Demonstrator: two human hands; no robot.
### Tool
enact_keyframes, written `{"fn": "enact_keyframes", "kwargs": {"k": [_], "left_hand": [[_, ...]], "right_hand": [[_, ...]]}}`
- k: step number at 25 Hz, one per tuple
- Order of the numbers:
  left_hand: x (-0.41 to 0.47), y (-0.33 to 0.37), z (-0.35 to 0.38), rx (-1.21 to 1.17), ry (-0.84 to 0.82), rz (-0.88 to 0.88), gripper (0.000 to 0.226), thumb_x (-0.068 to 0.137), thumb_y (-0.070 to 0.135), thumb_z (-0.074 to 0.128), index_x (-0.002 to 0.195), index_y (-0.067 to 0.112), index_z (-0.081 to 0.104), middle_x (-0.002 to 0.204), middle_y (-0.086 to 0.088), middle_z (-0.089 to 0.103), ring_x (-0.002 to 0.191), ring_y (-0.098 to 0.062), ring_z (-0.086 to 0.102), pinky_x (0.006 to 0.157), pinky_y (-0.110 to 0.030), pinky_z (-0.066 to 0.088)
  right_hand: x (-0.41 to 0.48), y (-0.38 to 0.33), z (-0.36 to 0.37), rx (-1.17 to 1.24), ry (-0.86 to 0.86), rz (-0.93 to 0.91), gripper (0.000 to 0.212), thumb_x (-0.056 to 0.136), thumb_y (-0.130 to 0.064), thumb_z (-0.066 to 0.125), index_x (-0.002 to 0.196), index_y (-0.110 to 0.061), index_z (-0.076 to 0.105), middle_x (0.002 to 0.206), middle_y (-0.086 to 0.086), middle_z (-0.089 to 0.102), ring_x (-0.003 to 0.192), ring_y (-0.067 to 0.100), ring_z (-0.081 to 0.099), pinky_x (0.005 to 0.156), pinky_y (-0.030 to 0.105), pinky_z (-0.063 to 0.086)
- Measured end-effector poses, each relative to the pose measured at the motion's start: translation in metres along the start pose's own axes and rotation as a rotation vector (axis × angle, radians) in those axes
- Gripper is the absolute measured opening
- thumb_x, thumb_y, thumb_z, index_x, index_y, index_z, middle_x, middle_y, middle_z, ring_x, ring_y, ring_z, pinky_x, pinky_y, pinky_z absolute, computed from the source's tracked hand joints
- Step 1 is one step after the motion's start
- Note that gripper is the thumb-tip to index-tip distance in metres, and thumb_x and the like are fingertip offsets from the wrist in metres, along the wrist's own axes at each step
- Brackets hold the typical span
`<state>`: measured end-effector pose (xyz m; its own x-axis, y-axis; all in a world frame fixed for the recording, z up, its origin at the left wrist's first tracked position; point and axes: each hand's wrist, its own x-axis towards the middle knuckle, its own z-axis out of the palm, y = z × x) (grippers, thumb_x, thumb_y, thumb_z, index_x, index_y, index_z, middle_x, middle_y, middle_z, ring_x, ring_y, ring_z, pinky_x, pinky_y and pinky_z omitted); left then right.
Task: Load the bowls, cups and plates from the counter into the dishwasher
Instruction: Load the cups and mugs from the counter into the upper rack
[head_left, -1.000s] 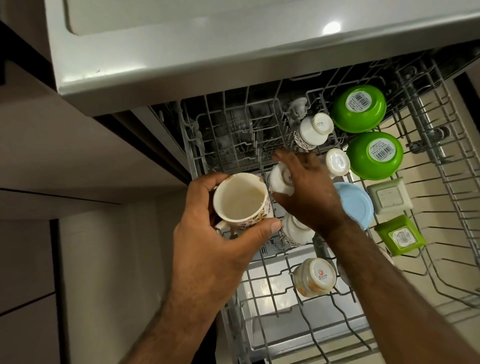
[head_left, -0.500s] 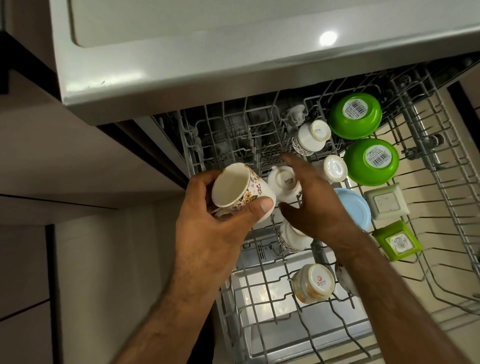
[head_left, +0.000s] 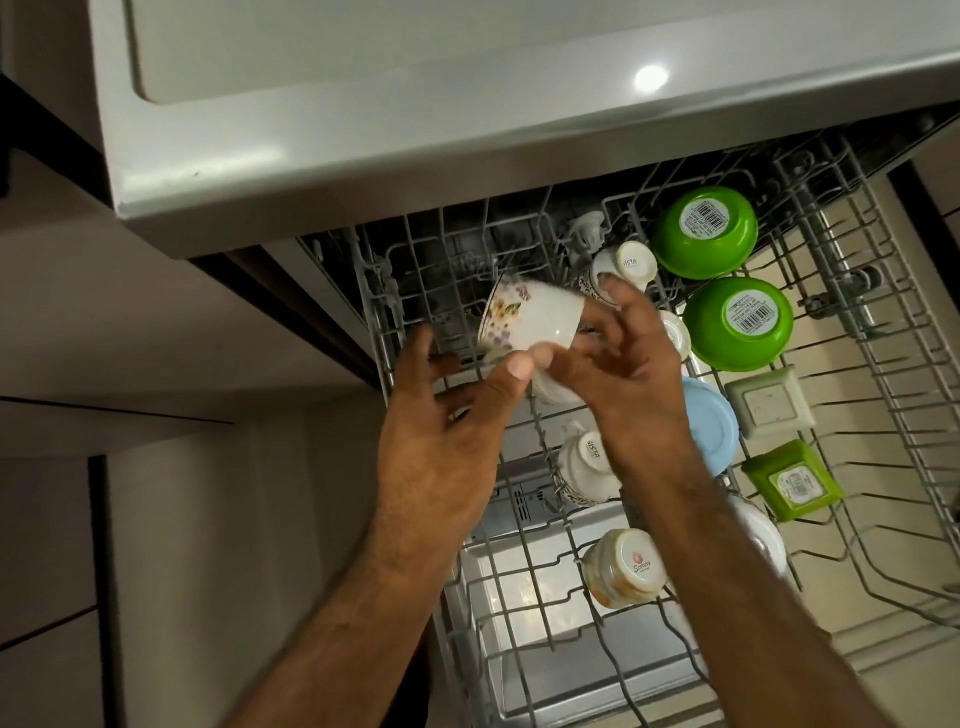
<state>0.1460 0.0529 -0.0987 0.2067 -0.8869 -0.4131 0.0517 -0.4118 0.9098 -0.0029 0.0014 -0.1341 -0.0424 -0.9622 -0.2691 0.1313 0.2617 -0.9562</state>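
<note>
A white cup with a flower pattern (head_left: 530, 317) lies tipped on its side above the left rear of the pulled-out dishwasher rack (head_left: 519, 587), mouth facing left. My left hand (head_left: 447, 421) grips it from below, thumb on its wall. My right hand (head_left: 634, 374) holds its base end with thumb and fingers. Upside-down white cups (head_left: 626, 265) (head_left: 587, 467) sit in the rack's middle row; one more is partly hidden under my hands.
Two green bowls (head_left: 704, 231) (head_left: 737, 322), a blue bowl (head_left: 711, 421), two small square dishes (head_left: 769, 402) (head_left: 792, 480) and an orange-marked cup (head_left: 623, 569) rest upside down in the rack. The grey counter edge (head_left: 363, 171) overhangs the rack's rear. Bare wire slots lie at the right and front.
The flowered cup has turned from mouth-up to lying on its side and moved toward the rack's rear. My right hand left the white cup in the rack and took the flowered cup's base.
</note>
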Motion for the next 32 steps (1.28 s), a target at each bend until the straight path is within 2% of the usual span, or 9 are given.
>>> {"fn": "enact_keyframes", "kwargs": {"k": [3,6,9,13,17,21,24,28,32], "left_hand": [[-0.007,0.001,-0.001,0.043,0.034,-0.01,0.093,0.071,0.064,0.071,0.154,0.044,0.035,0.129,0.023,0.055,0.101,0.016,0.062,0.065,-0.007,0.052],[-0.018,-0.001,0.001,0.049,0.02,0.015,0.09,0.074,0.062,0.075,0.153,0.044,0.036,0.136,0.02,0.053,0.106,0.006,0.066,0.073,-0.015,0.057],[-0.027,-0.005,0.002,0.079,-0.001,0.026,0.085,0.076,0.063,0.075,0.15,0.05,0.036,0.134,0.026,0.052,0.109,0.006,0.064,0.075,-0.018,0.059],[-0.035,-0.007,0.002,0.1,-0.022,0.022,0.085,0.073,0.066,0.074,0.148,0.053,0.036,0.133,0.031,0.051,0.112,0.003,0.063,0.081,-0.023,0.06],[-0.04,-0.005,-0.002,0.132,-0.032,0.032,0.08,0.071,0.073,0.072,0.142,0.061,0.036,0.134,0.032,0.05,0.115,-0.002,0.064,0.089,-0.034,0.06],[-0.04,-0.001,-0.009,0.135,-0.046,0.058,0.078,0.071,0.073,0.072,0.14,0.061,0.039,0.133,0.036,0.049,0.115,-0.003,0.064,0.089,-0.034,0.06],[-0.039,-0.003,-0.013,0.137,-0.057,0.078,0.075,0.074,0.069,0.073,0.141,0.058,0.041,0.133,0.035,0.049,0.115,-0.004,0.065,0.087,-0.033,0.061],[-0.043,-0.007,-0.015,0.171,-0.072,0.093,0.077,0.074,0.072,0.07,0.143,0.056,0.041,0.137,0.035,0.047,0.116,-0.003,0.064,0.088,-0.034,0.06],[-0.047,-0.009,-0.016,0.175,-0.079,0.116,0.078,0.072,0.072,0.069,0.143,0.054,0.042,0.138,0.035,0.047,0.114,0.002,0.063,0.086,-0.027,0.06]], "right_hand": [[0.042,-0.008,-0.005,-0.441,0.051,-0.125,0.085,0.07,-0.018,0.09,0.141,-0.019,0.044,0.128,-0.004,0.065,0.112,0.018,0.067,0.09,0.042,0.059],[0.069,-0.011,-0.003,-0.934,-0.004,-0.211,0.085,0.069,-0.028,0.088,0.142,-0.025,0.044,0.123,-0.005,0.066,0.109,0.021,0.065,0.092,0.037,0.054],[0.082,-0.004,0.006,-1.174,-0.058,-0.266,0.078,0.072,-0.031,0.084,0.139,-0.026,0.043,0.118,0.002,0.069,0.105,0.029,0.066,0.08,0.029,0.046],[0.087,0.001,0.014,-1.238,-0.034,-0.248,0.072,0.072,-0.036,0.08,0.134,-0.026,0.044,0.108,0.005,0.07,0.094,0.033,0.068,0.076,0.036,0.055],[0.076,-0.008,0.018,-1.21,0.086,-0.226,0.071,0.073,-0.036,0.08,0.133,-0.024,0.045,0.103,0.005,0.071,0.093,0.031,0.067,0.072,0.03,0.045],[0.073,-0.013,0.024,-1.211,0.162,-0.221,0.07,0.072,-0.036,0.08,0.131,-0.022,0.045,0.104,0.005,0.071,0.093,0.032,0.067,0.073,0.034,0.05],[0.087,-0.014,0.028,-1.35,0.102,-0.206,0.071,0.075,-0.032,0.079,0.135,-0.019,0.042,0.109,0.01,0.068,0.098,0.036,0.065,0.071,0.033,0.042],[0.103,0.002,0.03,-1.438,-0.026,-0.222,0.079,0.074,-0.032,0.079,0.14,-0.019,0.038,0.118,0.014,0.066,0.104,0.039,0.065,0.081,0.041,0.051],[0.099,0.014,0.018,-1.373,-0.016,-0.226,0.08,0.078,-0.037,0.078,0.145,-0.022,0.036,0.12,0.015,0.065,0.107,0.041,0.063,0.079,0.043,0.053]]}}
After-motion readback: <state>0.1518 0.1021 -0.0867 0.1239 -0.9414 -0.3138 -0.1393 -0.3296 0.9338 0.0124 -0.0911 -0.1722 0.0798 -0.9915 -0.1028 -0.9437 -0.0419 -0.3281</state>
